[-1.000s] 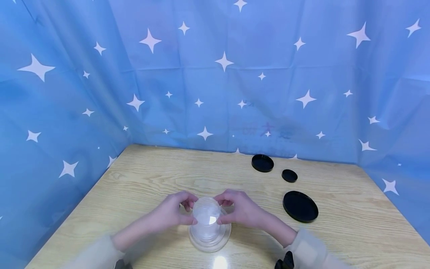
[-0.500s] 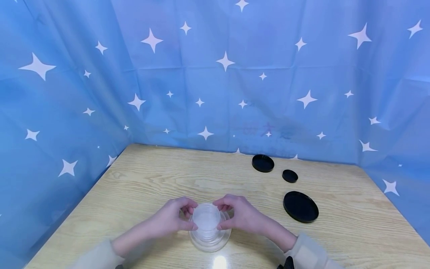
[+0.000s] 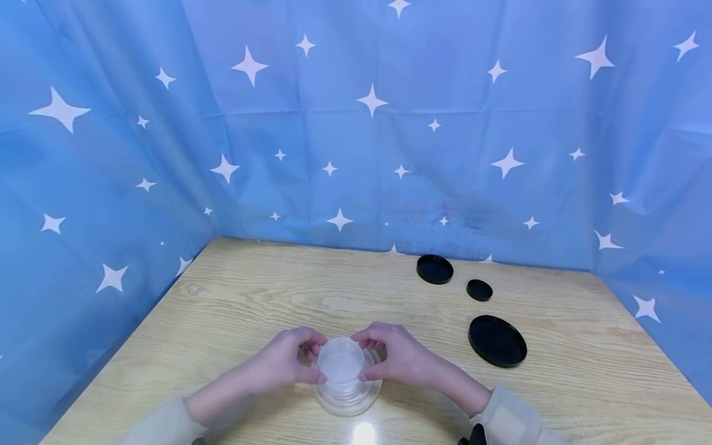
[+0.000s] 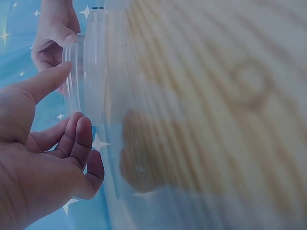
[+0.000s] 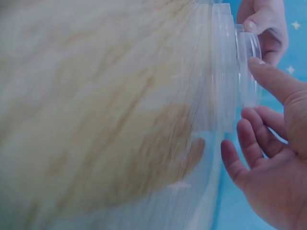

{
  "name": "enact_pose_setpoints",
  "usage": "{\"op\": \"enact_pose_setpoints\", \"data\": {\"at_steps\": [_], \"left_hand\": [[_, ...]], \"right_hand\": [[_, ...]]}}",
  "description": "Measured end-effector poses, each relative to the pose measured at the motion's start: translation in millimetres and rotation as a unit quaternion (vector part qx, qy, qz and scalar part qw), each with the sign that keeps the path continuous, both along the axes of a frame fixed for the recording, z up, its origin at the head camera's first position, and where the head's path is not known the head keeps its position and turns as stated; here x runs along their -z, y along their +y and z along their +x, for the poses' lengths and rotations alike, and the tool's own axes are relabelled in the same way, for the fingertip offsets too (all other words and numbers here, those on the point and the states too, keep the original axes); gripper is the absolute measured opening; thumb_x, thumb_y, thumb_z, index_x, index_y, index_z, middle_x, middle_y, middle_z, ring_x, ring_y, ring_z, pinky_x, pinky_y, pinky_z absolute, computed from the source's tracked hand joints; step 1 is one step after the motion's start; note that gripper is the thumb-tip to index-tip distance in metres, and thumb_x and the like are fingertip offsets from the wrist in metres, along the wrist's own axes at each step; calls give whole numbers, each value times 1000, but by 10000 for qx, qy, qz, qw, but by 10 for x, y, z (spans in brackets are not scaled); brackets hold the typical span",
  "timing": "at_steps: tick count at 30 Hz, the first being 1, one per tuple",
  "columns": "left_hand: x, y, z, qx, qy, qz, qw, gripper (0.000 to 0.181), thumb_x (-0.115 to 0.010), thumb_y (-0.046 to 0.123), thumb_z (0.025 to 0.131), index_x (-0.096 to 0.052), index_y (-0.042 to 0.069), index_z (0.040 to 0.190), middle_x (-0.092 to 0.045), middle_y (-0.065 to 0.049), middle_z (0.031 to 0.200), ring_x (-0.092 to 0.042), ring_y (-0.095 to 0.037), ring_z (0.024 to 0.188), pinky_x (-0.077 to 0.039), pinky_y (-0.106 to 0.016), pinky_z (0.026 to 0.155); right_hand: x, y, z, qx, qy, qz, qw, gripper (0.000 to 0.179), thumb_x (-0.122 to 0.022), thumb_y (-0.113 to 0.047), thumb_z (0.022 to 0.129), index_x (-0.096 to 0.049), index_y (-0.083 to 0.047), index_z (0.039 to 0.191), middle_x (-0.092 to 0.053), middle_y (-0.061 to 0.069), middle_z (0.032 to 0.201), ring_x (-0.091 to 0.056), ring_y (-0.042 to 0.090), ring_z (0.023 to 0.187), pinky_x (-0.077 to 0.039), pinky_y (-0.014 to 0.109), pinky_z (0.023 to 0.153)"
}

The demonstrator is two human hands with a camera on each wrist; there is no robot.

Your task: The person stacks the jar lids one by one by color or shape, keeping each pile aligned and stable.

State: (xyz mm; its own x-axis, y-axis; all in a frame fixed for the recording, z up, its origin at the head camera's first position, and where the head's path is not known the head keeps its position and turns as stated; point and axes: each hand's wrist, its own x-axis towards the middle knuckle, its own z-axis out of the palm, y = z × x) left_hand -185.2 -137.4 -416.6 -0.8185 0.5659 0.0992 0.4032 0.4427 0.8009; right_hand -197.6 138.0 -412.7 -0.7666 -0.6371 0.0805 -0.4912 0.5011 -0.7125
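A small clear round dish (image 3: 342, 360) sits uppermost on a stack of wider clear round dishes (image 3: 346, 406) at the front middle of the table. From the left side my left hand (image 3: 289, 358) pinches its rim between thumb and fingertips. Opposite it, my right hand (image 3: 396, 355) holds the rim the same way. In the left wrist view, the small dish (image 4: 79, 88) lies flat against the wider dish (image 4: 97, 62) below. The right wrist view also has thumb and fingertips at the edge of the small dish (image 5: 247, 81).
To the right on the wooden table (image 3: 267, 290) lie three black round shallow dishes: a large one (image 3: 497, 341), a small one (image 3: 479, 290) and a medium one (image 3: 435, 269) near the back edge. A blue curtain (image 3: 345, 148) with white stars hangs behind and at both sides.
The small clear dish has come down slightly onto the stack and now lies flatter, with both hands moving along with it. The black dishes stay put.
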Motion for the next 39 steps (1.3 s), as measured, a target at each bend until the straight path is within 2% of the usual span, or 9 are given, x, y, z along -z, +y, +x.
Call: {"op": "enact_pose_setpoints", "data": {"at_steps": [17, 30, 39], "left_hand": [[-18, 32, -10, -57, -80, -258, 9996, 58, -92, 14, 72, -64, -3, 120, -59, 1, 96, -57, -15, 84, -51, -25, 72], [-29, 25, -1, 78, -19, -135, 9999, 60, -92, 13, 70, -64, -6, 119, -60, -1, 95, -55, -14, 76, -49, -24, 64], [-24, 17, -6, 172, 77, -231, 9996, 58, -92, 17, 72, -65, -4, 119, -59, 1, 96, -55, -13, 76, -48, -23, 65]], "right_hand": [[-2, 1, -12, -27, -79, 15, 10000, 55, -90, -24, 80, -68, -7, 128, -63, -10, 104, -59, 11, 97, -53, 32, 84], [4, 27, -11, -103, -96, 14, 9999, 54, -90, -27, 80, -69, -10, 127, -63, -10, 105, -58, 10, 97, -52, 31, 83], [-1, 33, -8, -97, -220, 76, 9997, 53, -89, -29, 81, -69, -13, 127, -63, -11, 106, -58, 9, 98, -51, 30, 84]]}}
